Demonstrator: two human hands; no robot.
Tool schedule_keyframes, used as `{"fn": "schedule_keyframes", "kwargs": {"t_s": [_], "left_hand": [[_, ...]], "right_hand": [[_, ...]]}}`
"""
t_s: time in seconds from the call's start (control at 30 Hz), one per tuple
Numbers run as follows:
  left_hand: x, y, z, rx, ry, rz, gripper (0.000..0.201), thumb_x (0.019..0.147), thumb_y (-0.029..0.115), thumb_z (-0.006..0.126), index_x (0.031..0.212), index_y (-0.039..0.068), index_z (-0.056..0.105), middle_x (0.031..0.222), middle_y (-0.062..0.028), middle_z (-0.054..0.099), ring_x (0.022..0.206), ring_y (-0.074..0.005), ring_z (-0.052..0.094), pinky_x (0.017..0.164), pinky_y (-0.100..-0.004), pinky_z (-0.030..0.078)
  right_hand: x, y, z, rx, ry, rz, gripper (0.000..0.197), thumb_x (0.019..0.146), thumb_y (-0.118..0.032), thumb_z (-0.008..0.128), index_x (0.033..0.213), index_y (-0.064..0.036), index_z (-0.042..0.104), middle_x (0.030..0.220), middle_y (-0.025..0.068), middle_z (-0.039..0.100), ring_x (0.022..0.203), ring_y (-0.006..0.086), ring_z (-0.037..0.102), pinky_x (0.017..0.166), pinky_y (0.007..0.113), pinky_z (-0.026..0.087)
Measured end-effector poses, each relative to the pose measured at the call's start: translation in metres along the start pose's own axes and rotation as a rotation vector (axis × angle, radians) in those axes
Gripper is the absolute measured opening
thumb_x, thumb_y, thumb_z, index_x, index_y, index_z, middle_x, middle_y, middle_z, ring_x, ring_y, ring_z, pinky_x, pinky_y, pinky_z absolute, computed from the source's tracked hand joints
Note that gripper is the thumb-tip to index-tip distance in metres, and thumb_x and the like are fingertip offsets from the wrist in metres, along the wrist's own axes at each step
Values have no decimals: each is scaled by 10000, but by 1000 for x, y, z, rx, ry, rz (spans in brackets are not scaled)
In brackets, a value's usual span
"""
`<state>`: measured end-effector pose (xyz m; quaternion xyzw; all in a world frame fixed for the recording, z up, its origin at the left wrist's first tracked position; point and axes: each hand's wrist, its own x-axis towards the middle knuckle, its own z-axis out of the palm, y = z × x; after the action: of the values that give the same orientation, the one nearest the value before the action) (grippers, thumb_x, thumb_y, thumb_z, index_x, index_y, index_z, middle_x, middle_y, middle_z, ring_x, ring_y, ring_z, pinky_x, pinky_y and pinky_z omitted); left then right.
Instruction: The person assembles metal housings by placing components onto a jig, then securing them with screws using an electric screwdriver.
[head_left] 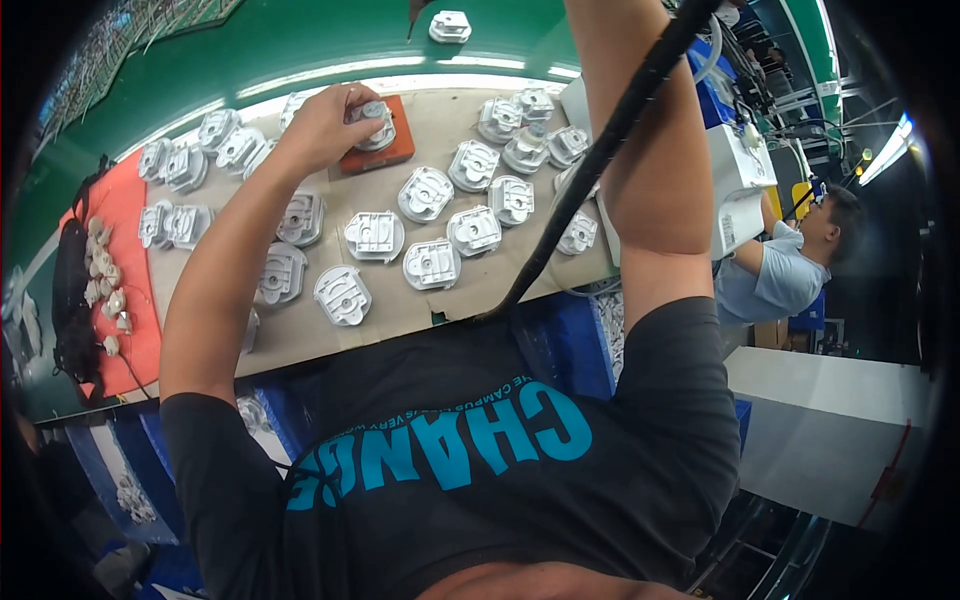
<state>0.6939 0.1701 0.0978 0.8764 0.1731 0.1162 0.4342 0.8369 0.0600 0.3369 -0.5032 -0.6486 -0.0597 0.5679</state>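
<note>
My left hand (328, 128) reaches over an orange-red block (404, 146) near the far edge of the bench. A white round plastic housing (380, 138) sits on that block. My thumb and fingers close around a small translucent round piece (373, 109) on top of this housing. My right forearm (620, 60) stretches up past the top edge, so the right hand is out of sight. Several similar white housings (426, 194) lie spread across the bench, and one at the right (527, 148) has a clear piece on it.
A black ribbed cable (600, 165) crosses in front of my right arm. The bench (400, 320) has an orange mat (135, 270) with small white pieces at its left. Blue bins (565, 345) stand below its near edge. A co-worker (790, 255) is at the right.
</note>
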Motion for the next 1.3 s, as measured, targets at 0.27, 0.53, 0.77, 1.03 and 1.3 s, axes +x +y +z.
{"fn": "schedule_keyframes", "kwargs": {"t_s": [0.27,0.53,0.77,1.03,1.3], "left_hand": [[-1,5,-5,142,55,-42,333,790,222,771,1065,37,738,1030,-168,681,948,-317,667,848,-394,520],[-10,16,-11,70,120,88,285,821,148,763,1084,47,717,979,-84,641,926,-238,639,859,-330,502],[-122,22,-90,-319,388,76,292,874,53,716,1162,9,692,1069,-55,665,965,-130,628,821,-269,525],[-392,-46,-126,-291,1233,-267,331,952,46,648,1272,-32,623,1152,-97,683,1025,-151,651,907,-282,515],[-608,-134,-11,46,1746,-1052,395,771,264,873,1031,2,733,843,-41,705,682,-105,640,581,-252,531]], "right_hand": [[-104,27,-19,-790,131,-15,129,899,-121,663,963,-24,609,837,112,673,726,304,651,662,356,516],[-169,222,22,-429,173,746,395,805,-243,791,1064,24,658,951,164,705,799,282,702,743,378,560],[-143,271,48,-644,-205,1042,966,667,-500,874,1351,48,468,1273,225,617,1168,320,616,981,386,488],[-154,344,61,-690,-285,862,695,741,-472,758,1204,28,617,1150,235,664,1034,368,650,912,449,494],[-168,372,23,-301,-177,961,420,794,-203,795,1155,-18,689,993,16,702,778,116,600,633,294,437]]}}
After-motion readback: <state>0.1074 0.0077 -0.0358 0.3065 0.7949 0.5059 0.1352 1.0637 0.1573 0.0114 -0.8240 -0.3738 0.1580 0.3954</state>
